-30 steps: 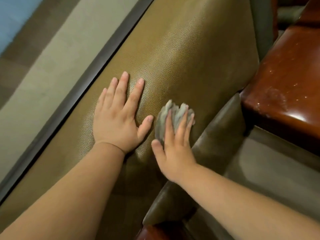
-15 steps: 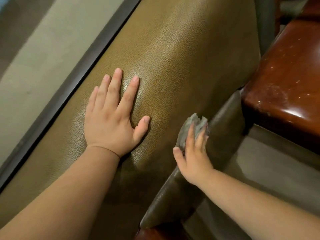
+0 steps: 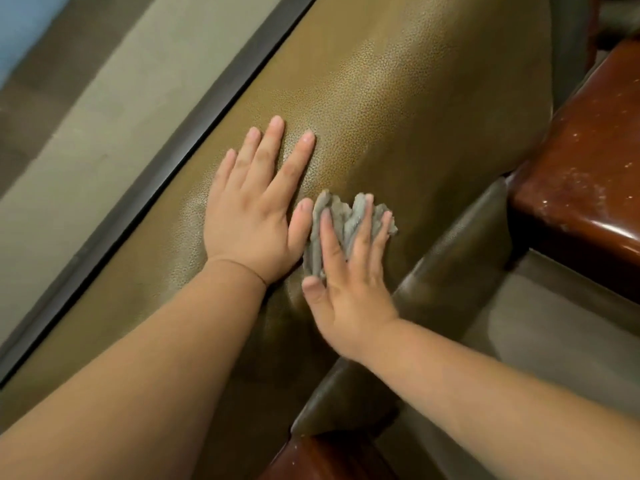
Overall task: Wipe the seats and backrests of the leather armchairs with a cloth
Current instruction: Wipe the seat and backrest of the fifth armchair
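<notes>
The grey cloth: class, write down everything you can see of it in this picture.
The grey cloth is a small crumpled wad with ridged folds; it looks soft and fibrous. It lies against the olive leather backrest, pressed there under the straight fingers of the right hand, which cover its middle. Its left edge sits next to the thumb of the left hand, which rests flat on the leather.

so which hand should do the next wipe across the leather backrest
Right. The right hand already presses the grey cloth flat against the backrest, fingers spread over it. The left hand lies bare and flat on the leather beside the cloth, seemingly bracing.
</notes>
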`<state>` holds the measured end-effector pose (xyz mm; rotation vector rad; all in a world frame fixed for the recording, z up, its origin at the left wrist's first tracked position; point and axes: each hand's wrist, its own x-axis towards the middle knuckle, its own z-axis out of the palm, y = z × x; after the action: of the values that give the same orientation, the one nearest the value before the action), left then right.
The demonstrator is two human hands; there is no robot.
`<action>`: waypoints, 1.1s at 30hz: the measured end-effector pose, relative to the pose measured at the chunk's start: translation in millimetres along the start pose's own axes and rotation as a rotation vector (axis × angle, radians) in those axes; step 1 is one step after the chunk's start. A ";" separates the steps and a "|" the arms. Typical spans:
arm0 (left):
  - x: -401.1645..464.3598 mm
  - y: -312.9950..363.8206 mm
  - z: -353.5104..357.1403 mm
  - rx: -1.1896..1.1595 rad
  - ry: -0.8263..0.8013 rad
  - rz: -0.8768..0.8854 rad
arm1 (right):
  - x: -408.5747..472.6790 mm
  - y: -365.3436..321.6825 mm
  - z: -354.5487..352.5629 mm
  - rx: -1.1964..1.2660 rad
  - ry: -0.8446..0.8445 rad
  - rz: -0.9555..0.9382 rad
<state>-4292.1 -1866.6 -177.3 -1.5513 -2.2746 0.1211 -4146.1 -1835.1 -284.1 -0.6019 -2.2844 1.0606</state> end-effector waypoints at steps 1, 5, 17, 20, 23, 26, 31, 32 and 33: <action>1.7 0.6 -3.4 -0.028 -0.018 -0.002 | 14.1 11.0 -9.3 -0.038 0.027 0.008; -7.5 -10.0 -30.2 -0.200 -0.159 -0.033 | 95.6 29.9 -52.4 0.047 0.208 0.372; -147.9 -76.7 -42.3 -0.060 -0.182 -0.117 | -2.1 -51.4 34.7 -0.019 0.188 0.217; -153.2 -79.6 -35.4 -0.066 -0.126 -0.116 | 23.3 -60.8 24.0 0.083 0.253 0.411; -153.7 -80.3 -34.4 -0.078 -0.098 -0.120 | -54.5 -113.3 72.9 -0.052 0.056 0.053; -155.2 -81.2 -33.4 -0.097 -0.084 -0.116 | -90.1 -108.4 89.6 -0.106 -0.020 -0.091; -155.7 -81.1 -30.9 -0.070 -0.074 -0.098 | -0.3 -28.7 50.4 0.054 0.259 0.394; -155.6 -80.4 -30.3 -0.058 -0.070 -0.097 | 1.9 -22.1 50.1 0.133 0.249 0.528; -155.2 -79.6 -29.8 -0.040 -0.063 -0.101 | -6.5 -23.7 56.2 0.174 0.224 0.586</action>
<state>-4302.3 -2043.1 -168.2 -1.4685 -2.4133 0.0995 -4181.0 -1883.7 -297.6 -1.2921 -1.8338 1.3553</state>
